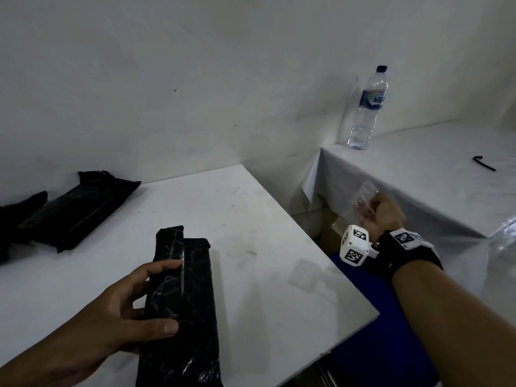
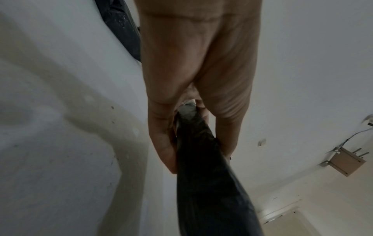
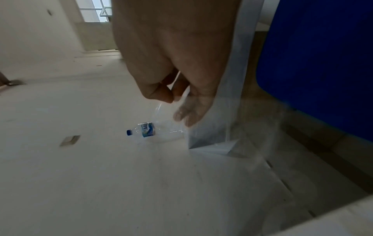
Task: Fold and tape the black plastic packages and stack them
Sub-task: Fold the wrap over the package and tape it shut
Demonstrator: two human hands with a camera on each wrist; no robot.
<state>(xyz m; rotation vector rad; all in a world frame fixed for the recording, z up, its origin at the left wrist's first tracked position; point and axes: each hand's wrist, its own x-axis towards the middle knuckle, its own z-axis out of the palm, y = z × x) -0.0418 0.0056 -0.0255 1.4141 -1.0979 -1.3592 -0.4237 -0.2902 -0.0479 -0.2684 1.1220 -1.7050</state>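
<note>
Black crinkly package (image 1: 181, 297) lower centre looks light and slippery, left hand (image 1: 117, 308) clamping its fold while right hand (image 1: 382, 212) pinches clear tape (image 1: 364, 201).

packages: three, one near (image 1: 181, 303), two far left (image 1: 81, 210) (image 1: 16, 219)
tape pieces: one (image 1: 363, 202), right
bottles: one (image 1: 367, 107), far right
tables: two, near (image 1: 265, 247) and far right (image 1: 418, 174)
hands: two, left (image 1: 117, 311), right (image 1: 385, 213)

- white wall (image 1: 195, 79), scuffed, dim light
- white table (image 1: 251, 219) against it
- second table (image 1: 418, 177), white cover, to the right
- blue chair (image 1: 377, 344) between them
- window (image 3: 95, 11), far
</note>
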